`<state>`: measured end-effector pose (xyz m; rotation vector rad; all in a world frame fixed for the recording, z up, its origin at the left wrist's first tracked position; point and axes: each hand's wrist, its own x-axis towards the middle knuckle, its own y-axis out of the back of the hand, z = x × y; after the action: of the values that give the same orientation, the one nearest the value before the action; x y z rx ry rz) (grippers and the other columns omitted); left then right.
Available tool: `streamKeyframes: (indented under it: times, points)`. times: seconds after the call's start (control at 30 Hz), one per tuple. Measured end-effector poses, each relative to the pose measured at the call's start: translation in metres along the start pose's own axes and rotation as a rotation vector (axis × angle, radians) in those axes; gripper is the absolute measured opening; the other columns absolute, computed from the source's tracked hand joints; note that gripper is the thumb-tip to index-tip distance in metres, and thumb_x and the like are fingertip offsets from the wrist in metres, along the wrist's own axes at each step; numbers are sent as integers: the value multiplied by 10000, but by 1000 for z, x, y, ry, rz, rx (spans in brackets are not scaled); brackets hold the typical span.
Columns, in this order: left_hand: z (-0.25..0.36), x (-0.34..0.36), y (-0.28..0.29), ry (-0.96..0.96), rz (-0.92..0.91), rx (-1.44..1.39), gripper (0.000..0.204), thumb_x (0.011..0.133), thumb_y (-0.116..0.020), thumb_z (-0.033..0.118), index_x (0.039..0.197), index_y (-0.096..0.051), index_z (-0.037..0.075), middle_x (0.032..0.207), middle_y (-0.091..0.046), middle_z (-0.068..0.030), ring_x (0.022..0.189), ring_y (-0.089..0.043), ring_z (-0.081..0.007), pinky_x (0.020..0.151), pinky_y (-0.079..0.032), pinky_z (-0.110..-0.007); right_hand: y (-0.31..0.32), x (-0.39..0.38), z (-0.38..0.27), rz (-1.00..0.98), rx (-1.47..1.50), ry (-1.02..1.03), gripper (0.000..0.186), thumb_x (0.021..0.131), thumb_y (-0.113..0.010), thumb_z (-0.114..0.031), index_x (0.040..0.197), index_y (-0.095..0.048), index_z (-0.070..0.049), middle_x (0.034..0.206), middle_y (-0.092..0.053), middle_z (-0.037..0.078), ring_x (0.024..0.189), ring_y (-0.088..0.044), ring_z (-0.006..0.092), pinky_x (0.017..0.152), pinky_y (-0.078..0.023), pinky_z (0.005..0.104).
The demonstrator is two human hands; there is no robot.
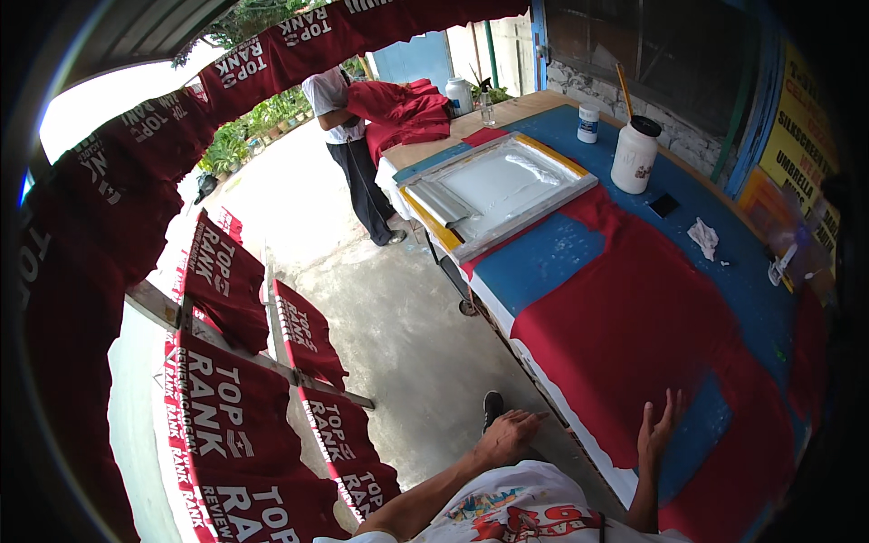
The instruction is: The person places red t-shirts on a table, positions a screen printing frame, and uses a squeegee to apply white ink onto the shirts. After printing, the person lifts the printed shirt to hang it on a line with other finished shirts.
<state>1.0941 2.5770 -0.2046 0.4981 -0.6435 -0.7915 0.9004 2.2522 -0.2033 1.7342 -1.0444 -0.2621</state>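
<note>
My left hand (513, 433) hangs beside the table's near-left edge, above the concrete floor, fingers loosely stretched out with nothing in them. My right hand (659, 425) has its fingers spread, over or on the red fabric (615, 335) spread across the blue tabletop (514, 271); contact is unclear. Farther up the table lies a framed screen (500, 194) with white paste and a grey blade along its left side. A white jar with a yellow stick (632, 163), a smaller white tub (587, 127) and a black phone (663, 206) stand or lie beside it.
Another person (353, 181) stands at the far end beside heaped red fabric (407, 122). Printed red cloths hang on a rack (226, 416) at my left and along a line (136, 145) overhead. A spray bottle (487, 110) and crumpled white cloth (702, 237) are on the table.
</note>
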Motion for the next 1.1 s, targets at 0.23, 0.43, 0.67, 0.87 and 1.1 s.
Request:
streamKeyframes:
  times: [0.23,0.43,0.67,0.87,1.1]
  points:
    - [-130,53,134,325,190,61,347,1025,-679,22,1369,-701,59,985,-723,-144,860,-739,-344,761,-612,-434,-128,141,-237,-240,360,164,647,1084,-645,-482,1559,-555,-52,1701,-420,225,1557,-429,426,1240,-440,542]
    - [-217,95,231,464,181,125,381,1005,-696,8,1379,-704,83,1143,-718,-191,901,-775,-333,773,-634,-418,-250,182,-368,-598,786,-41,1011,961,-850,-397,1709,-276,-34,1152,-603,132,889,-619,179,727,-575,336]
    - [-306,185,314,407,64,139,425,974,-750,33,1393,-694,72,1245,-691,-207,1037,-744,-363,893,-629,-443,-302,196,-441,-672,852,-11,1307,933,-899,-304,1745,95,-55,1339,-585,249,992,-693,228,797,-640,384]
    - [-398,298,396,59,-190,289,705,887,-855,113,1530,-569,75,1491,-564,-195,1385,-544,-410,1184,-460,-518,-332,182,-475,-593,1028,-171,1352,949,-870,-162,1712,243,-81,1663,-329,331,1518,-419,456,1216,-451,540]
    - [-473,395,443,-369,-582,284,912,856,-916,218,1612,-434,54,1629,-423,-251,1549,-387,-445,1294,-346,-574,-309,190,-537,-507,856,-606,1227,942,-847,-126,1770,58,-116,1762,-213,332,1495,-481,413,1079,-562,458]
